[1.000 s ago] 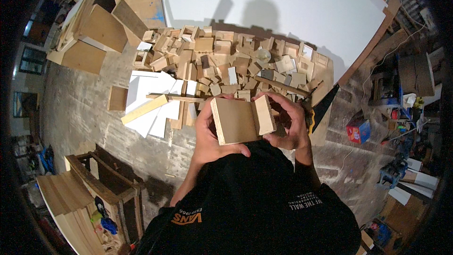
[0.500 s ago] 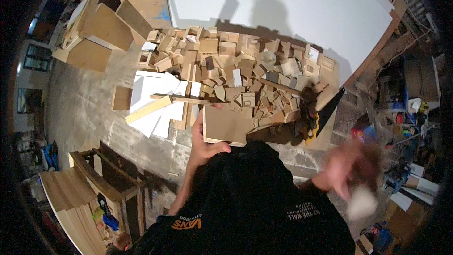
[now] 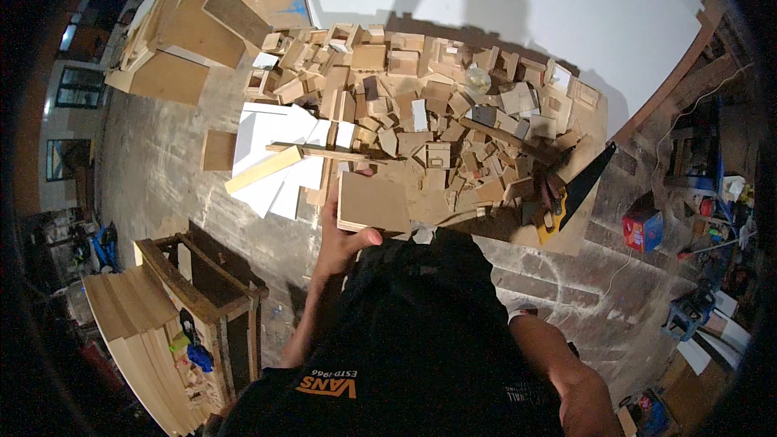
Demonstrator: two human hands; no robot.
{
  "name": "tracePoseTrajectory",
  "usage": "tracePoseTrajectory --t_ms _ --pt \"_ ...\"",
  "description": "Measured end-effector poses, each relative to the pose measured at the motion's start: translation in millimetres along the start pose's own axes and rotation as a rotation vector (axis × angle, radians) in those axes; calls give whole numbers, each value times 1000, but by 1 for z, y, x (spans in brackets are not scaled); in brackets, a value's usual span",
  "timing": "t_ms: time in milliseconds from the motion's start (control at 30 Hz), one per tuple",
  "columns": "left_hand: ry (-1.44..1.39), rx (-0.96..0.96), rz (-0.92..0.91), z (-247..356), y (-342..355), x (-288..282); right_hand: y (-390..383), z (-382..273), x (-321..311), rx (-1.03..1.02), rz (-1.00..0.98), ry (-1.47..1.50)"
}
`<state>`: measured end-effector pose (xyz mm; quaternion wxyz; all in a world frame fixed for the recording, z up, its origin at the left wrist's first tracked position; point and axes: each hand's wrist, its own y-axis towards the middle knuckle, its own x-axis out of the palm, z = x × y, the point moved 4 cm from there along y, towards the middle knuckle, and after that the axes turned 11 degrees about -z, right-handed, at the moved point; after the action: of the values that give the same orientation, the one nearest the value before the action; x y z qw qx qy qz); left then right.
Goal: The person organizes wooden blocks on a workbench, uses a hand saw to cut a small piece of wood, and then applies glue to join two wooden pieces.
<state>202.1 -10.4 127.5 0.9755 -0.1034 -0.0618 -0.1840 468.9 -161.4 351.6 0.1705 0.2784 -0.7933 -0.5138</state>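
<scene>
My left hand (image 3: 348,243) grips a square plywood block (image 3: 374,202) just above my black shirt, thumb along its near edge. My bare right arm (image 3: 566,380) runs out of the picture at the lower right, with that hand out of sight. Beyond the block lies a dense heap of small wooden offcuts and open boxes (image 3: 437,154) on a board, with white sheet pieces (image 3: 263,170) and a pale yellow strip (image 3: 263,168) at its left. A handsaw (image 3: 584,184) with a yellow handle lies at the heap's right.
A large white panel (image 3: 566,16) stands behind the heap. Wooden boxes (image 3: 194,32) are at upper left and a wooden frame with stacked boards (image 3: 137,316) at lower left. A red-and-blue carton (image 3: 642,222), a cord and tools line the right side.
My right hand has let go of the block and swung right with a blurred pale piece, then down out of view. My left hand keeps the block; the view has shifted slightly.
</scene>
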Motion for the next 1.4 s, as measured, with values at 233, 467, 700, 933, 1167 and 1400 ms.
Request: tracePoseTrajectory --t_ms 233,467,700,933,1167,1400 --pt "-65 -59 -20 -10 -18 16 -92 41 -66 78 141 354" --pt "-93 -75 -69 -22 -9 21 -288 176 -114 1505 367 -608" --pt "-81 -45 24 -20 -17 4 -363 261 -135 1799 -75 -1074" --pt "-125 -64 14 -14 -17 -9 -320 368 -163 1596 -300 -926" --pt "-144 -42 58 -19 -14 -32 -324 375 -164 1597 -455 -1014" --pt "-114 -38 70 -21 -12 -49 -305 348 -156 1415 -173 -876"
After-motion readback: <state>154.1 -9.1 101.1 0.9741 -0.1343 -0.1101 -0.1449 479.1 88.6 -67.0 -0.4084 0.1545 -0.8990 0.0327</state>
